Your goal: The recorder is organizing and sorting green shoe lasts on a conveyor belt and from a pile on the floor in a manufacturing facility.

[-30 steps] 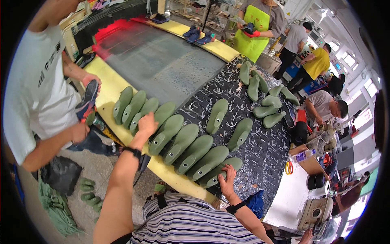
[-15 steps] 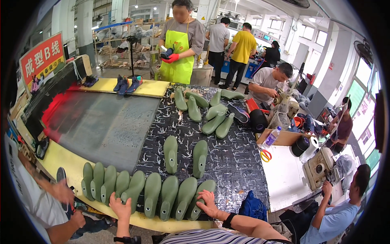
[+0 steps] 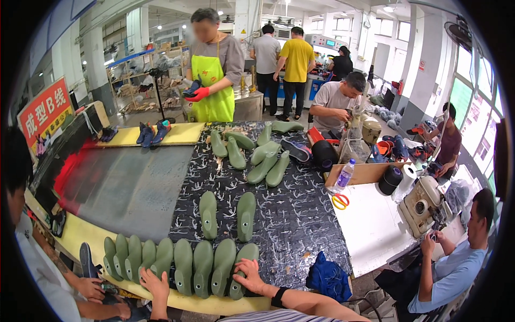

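Observation:
A row of several green shoe lasts (image 3: 202,268) stands along the near edge of the table, heel holes facing me. My left hand (image 3: 155,287) is at the row's near side, fingers spread, close to or touching the lower part of a last left of the middle. At the right end, my right hand (image 3: 250,276) rests its spread fingers against the outermost shoe last (image 3: 245,255) without wrapping round it. Two more lasts, a left one (image 3: 208,214) and a right one (image 3: 246,217), lie on the black patterned surface beyond.
Farther back lie several loose lasts (image 3: 263,155) and a dark shoe (image 3: 296,151). A grey belt (image 3: 129,182) runs at the left. Blue cloth (image 3: 329,276), red-and-yellow scissors (image 3: 340,201) and a bottle (image 3: 344,175) sit at the right. Co-workers stand or sit around the table.
My view has shifted, so the table appears farther left. Both hands stay by the row of lasts, the right still against the end one. The far worker's head tilts lower.

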### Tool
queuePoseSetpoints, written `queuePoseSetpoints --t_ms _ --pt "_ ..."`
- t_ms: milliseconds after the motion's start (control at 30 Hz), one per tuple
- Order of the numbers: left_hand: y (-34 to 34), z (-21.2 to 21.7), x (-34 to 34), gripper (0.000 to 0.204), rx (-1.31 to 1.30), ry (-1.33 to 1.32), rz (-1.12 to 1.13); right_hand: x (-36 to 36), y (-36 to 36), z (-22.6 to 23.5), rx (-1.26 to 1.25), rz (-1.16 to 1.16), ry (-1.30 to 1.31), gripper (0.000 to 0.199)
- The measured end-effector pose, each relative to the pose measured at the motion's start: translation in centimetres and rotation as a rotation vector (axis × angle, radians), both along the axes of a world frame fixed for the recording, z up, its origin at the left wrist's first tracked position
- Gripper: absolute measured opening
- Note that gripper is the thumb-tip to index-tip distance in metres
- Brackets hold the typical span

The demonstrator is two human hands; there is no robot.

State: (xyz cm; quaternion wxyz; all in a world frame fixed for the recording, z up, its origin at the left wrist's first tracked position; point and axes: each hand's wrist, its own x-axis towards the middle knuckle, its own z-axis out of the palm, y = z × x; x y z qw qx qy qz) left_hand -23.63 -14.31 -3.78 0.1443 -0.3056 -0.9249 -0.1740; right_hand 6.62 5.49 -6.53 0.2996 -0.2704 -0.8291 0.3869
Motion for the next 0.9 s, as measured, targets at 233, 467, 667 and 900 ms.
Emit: queuePoseSetpoints --t_ms 233,467,667,900 --pt "7.5 2.8 10.4 0.058 -0.011 -0.151 -0.753 1.6 -0.3 0.8 -0.083 0.022 0.058 0.04" --pt "10.8 0.6 11.2 0.042 -0.214 -0.057 -0.968 11.7 -10.2 2.3 -0.406 -0.423 0.075 0.031" --pt "11.0 1.0 11.4 0.044 -0.208 -0.016 -1.024 15.6 -29.8 -0.9 -0.79 -0.692 -0.28 0.037" --pt "10.8 0.9 10.9 0.046 -0.278 -0.31 -0.924 13.1 -44.2 -3.9 -1.046 -0.865 -0.119 0.049"
